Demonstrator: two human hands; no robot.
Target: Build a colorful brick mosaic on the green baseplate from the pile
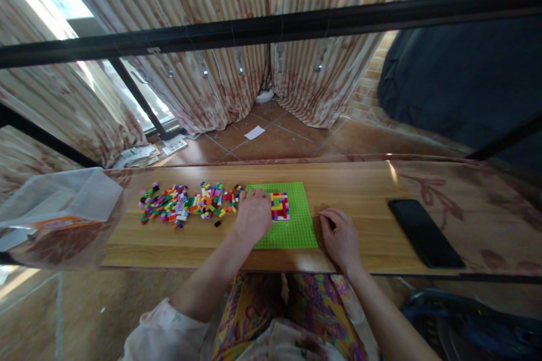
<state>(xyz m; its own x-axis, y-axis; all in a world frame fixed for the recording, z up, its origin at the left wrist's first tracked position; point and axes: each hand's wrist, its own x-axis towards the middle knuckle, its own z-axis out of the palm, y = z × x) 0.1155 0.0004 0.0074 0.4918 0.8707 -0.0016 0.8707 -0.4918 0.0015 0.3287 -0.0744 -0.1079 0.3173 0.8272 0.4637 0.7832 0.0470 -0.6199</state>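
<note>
A green studded baseplate (pixel 302 231) lies on the wooden board in front of me. On it stands a low build of toy bricks (pixel 280 207) in red, yellow, white and purple. My left hand (pixel 256 214) reaches over the plate's left part and hides the left side of the build. Its fingers are bent and drawn together; whatever is between them cannot be made out. Just off the plate's right edge, my right hand (pixel 340 237) rests on the board in a loose fist. Left of the plate spreads a pile of loose toy bricks (pixel 169 203).
A smartphone (pixel 425 233) lies at the board's right end. At the far left sits a translucent plastic bin (pixel 84 194). One black brick (pixel 217 224) lies apart from the pile. A black metal bar (pixel 254 30) crosses beyond the wooden board (pixel 169 251), before the curtains.
</note>
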